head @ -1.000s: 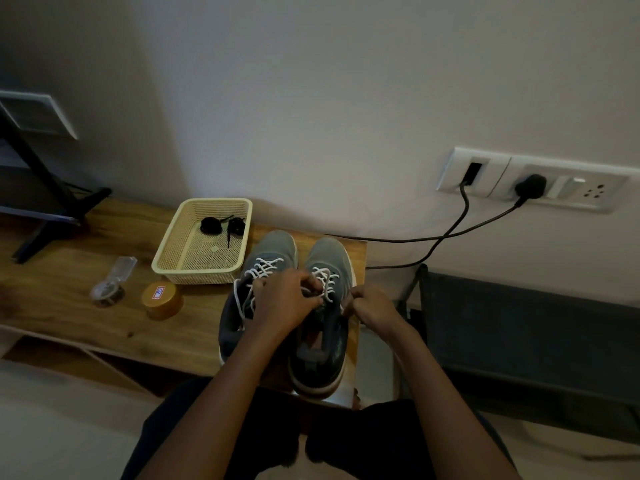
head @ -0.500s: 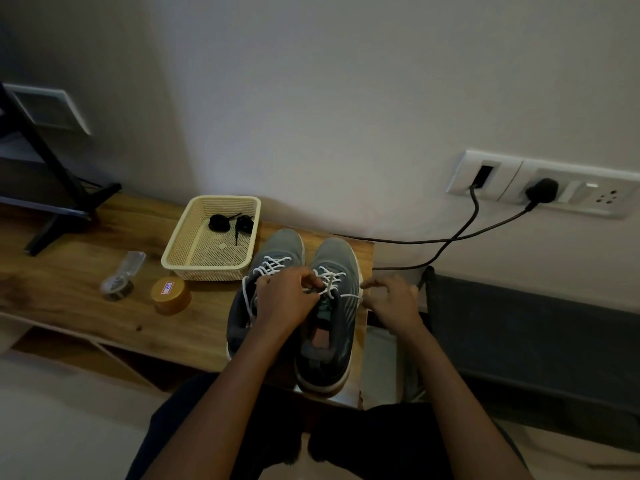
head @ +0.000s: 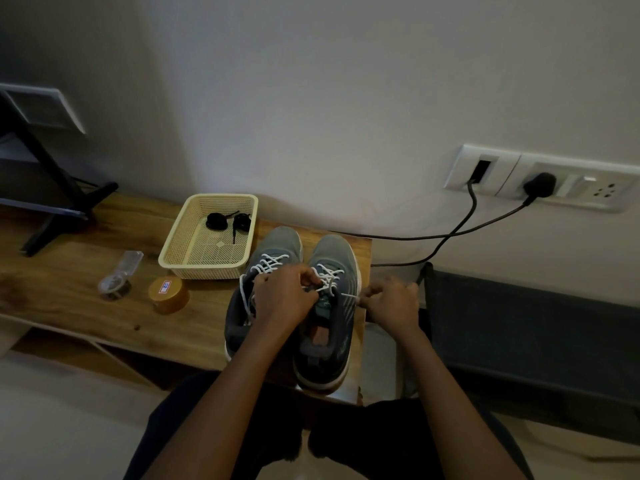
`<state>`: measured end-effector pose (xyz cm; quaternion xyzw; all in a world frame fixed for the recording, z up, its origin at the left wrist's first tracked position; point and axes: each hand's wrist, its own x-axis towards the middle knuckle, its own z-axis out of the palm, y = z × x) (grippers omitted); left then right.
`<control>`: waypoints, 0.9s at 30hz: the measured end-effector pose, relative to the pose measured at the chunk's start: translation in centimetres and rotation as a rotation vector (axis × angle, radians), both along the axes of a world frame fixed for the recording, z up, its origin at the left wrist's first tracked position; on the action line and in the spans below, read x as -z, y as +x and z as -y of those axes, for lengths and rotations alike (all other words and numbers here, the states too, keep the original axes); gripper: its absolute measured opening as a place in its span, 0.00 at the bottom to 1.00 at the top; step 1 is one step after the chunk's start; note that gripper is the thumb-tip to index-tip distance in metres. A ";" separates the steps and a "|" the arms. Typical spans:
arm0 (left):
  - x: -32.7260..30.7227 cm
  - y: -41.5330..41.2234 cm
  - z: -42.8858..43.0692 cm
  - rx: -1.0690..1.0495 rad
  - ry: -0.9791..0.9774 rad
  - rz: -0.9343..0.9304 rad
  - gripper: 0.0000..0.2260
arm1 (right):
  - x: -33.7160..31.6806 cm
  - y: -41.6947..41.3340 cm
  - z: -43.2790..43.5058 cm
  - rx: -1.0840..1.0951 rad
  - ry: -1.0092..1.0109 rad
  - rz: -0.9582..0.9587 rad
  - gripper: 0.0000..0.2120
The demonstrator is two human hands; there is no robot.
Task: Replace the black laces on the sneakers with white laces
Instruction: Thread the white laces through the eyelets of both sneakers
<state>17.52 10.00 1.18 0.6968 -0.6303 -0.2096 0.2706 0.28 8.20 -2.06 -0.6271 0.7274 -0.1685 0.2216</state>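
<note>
Head view. Moved: the right hand has travelled outward past the shoe's side, drawing a strand of thin white cord lace straight. The left hand remains at the eyelets.

Worktop: brown wood, set against the wall.

Left grey mesh sneaker: white sole, toe to the wall, laced in white, with a loose loop hanging down its outer side.

Right grey mesh sneaker: just beside the first at the worktop's end. The white cord lace is crossed through its upper eyelets.

Hands: the left hand's fingers are curled, pinching the lace above the right sneaker's tongue. The right hand is clenched round the lace end, just off that sneaker's outer edge.

Cream perforated plastic basket: just beside the left sneaker's toe, holding two coiled black laces.

Amber round jar and small clear plastic container: near the basket's front.

White wall socket plate: black plug, black cables trailing down.
</note>
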 end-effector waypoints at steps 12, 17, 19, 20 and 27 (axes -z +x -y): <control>0.0 0.2 0.0 -0.004 -0.005 -0.013 0.05 | -0.1 -3.4 -0.7 0.276 0.151 0.062 0.09; 0.0 0.2 0.0 -0.002 0.023 -0.006 0.10 | -0.4 -4.3 -0.7 0.256 0.147 0.050 0.06; 0.1 0.1 0.0 0.006 0.012 0.001 0.08 | -0.8 -3.4 -0.7 0.143 0.105 0.065 0.10; 0.2 0.1 0.0 0.010 0.002 0.019 0.08 | -1.0 -2.8 -0.7 0.071 0.076 0.068 0.13; 0.4 0.0 0.0 -0.007 -0.017 0.171 0.07 | -1.2 1.6 -0.9 -0.192 -0.130 0.015 0.07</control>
